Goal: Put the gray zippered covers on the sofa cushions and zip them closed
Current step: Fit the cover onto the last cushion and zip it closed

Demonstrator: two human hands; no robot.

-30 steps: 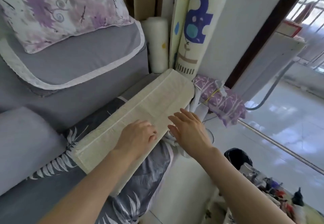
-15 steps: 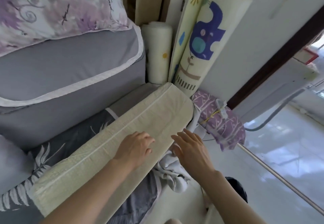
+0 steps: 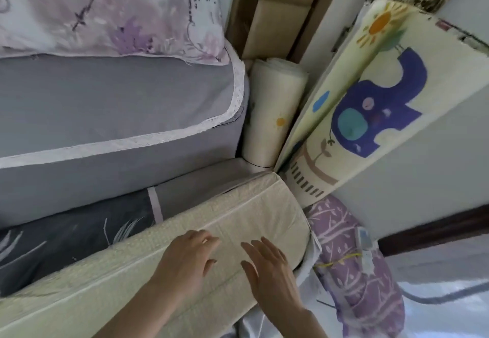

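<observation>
On sofa seat, along front edge: long cream cushion [image 3: 251,205], no cover on it, lying lengthwise. Long axis from lower-L to upper-R; far end pointing into corner, stopping just short of rolled mat [image 3: 272,110] and elephant-print play mat [image 3: 370,104]; near end cut off by frame at lower-L. Piped seam running full length, parallel to axis. Partly overlying dark leaf-print fabric [image 3: 66,237]; grey lace-trimmed sofa back [image 3: 105,104] behind, floral pillow [image 3: 105,6] above that. Under R end: pale grey fabric [image 3: 247,324]; whether cover or not, cannot tell. Just beside R end and lower: purple tree-print bundle [image 3: 352,258]. L hand [image 3: 185,261]: palm down on cushion, fingers loosely bent, gripping nothing. R hand [image 3: 270,271]: fingers straight and spread, laid on cushion nr R end, gripping nothing. Vs 0.5 s ago: R hand then off cushion edge, over bunched fabric; now up on cushion face. L hand on approx same spot. Cushion axis and heading unchanged. Vs 1.0 s ago: window and most of floor gone from view.
</observation>
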